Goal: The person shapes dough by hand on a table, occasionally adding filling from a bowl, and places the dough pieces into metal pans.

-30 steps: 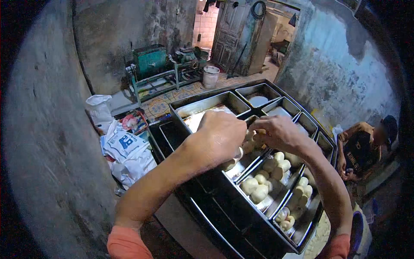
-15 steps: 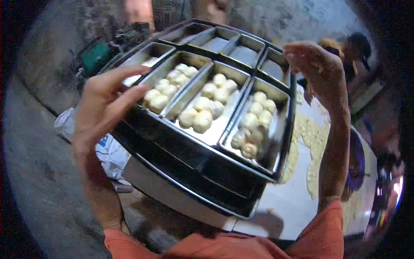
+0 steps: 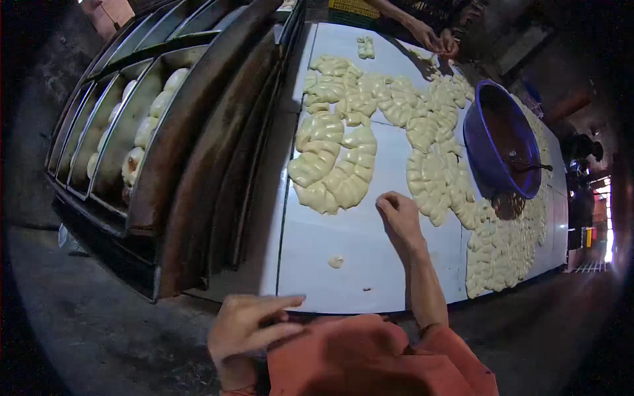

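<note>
My left hand (image 3: pixel 247 327) hangs low by the table's front edge, its index finger stretched and apart from the thumb, holding nothing. My right hand (image 3: pixel 403 221) reaches over the white tabletop (image 3: pixel 330 234) with fingers curled, beside a flattened cluster of pale dough pieces (image 3: pixel 333 165); anything inside the fingers is hidden. More dough (image 3: pixel 429 181) spreads to its upper right, around a purple bowl (image 3: pixel 482 155) with dark contents and an implement inside. A small lone dough piece (image 3: pixel 335 262) lies between my hands.
Stacked dark metal pans (image 3: pixel 188 171) stand at the left, the top ones holding dough balls (image 3: pixel 160 103). A co-worker's hands (image 3: pixel 444 41) work over the far edge, by a yellow crate (image 3: pixel 353 8). Dark equipment (image 3: pixel 581 148) lines the right side.
The view has turned right from the pans to the table. My hands have left the pans; the right now reaches over the table, the left has dropped to the front edge.
</note>
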{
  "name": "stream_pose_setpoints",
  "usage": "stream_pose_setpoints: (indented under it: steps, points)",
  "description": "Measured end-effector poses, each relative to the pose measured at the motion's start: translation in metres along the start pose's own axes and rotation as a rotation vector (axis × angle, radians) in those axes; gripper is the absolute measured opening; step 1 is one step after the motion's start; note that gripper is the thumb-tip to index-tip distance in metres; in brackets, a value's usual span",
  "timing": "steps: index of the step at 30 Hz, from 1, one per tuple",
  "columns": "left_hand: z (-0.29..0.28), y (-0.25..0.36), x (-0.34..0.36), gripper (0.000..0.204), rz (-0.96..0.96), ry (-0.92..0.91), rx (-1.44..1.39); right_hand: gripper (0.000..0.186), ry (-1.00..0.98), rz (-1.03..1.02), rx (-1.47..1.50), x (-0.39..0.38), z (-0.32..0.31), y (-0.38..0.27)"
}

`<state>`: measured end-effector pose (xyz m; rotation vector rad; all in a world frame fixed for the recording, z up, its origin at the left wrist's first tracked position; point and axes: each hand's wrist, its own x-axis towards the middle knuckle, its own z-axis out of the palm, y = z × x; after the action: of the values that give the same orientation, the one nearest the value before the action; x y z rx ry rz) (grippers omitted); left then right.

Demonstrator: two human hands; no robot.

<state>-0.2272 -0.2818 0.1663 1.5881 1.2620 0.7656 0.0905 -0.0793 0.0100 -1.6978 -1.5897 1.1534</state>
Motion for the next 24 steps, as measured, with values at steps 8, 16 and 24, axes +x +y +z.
stream_pose_setpoints:
  steps: [8, 16, 24]
  points:
    - [0.092, -0.048, 0.145, 0.038, -0.292, 0.224, 0.162, 0.035, 0.001, -0.262, -0.167, 0.086, -0.016, -0.01]
    - [0.07, -0.08, 0.281, 0.041, -0.214, 0.504, 0.388, 0.054, 0.138, -0.271, -0.379, 0.155, 0.007, -0.043]
    - [0.072, -0.079, 0.311, 0.063, -0.34, 0.543, 0.326, 0.031, -0.058, -0.081, -0.074, 0.154, 0.016, -0.053]
